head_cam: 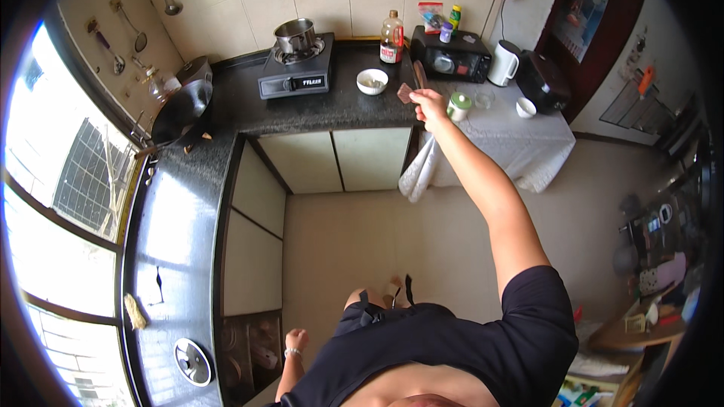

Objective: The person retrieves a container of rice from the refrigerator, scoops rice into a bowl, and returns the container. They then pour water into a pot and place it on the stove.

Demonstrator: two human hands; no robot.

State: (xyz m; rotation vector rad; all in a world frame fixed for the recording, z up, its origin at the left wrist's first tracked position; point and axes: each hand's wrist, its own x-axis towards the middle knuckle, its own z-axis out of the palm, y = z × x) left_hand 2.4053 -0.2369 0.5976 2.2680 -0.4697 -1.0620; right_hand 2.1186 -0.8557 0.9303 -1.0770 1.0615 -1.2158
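My right hand (430, 107) reaches out over the right end of the black countertop. Between its fingers is a small, flat reddish-brown piece (404, 93), perhaps folded cloth; its material is unclear. A long brown object (418, 73) stands just behind that hand. Left of the hand is a white ribbed bowl (372, 81) with something pale inside. Close to its right side stands a jar with a green lid (460, 103). Down by my hip, my left hand (297, 339) hangs with curled fingers and a bracelet at the wrist; nothing shows in it.
A steel pot (294, 37) sits on the gas stove (298, 70), and a sauce bottle (391, 39) stands near the wall. Further right are a black microwave (452, 59), a white kettle (503, 63) and a cloth-covered table (520, 141). A wok (184, 113) occupies the left corner.
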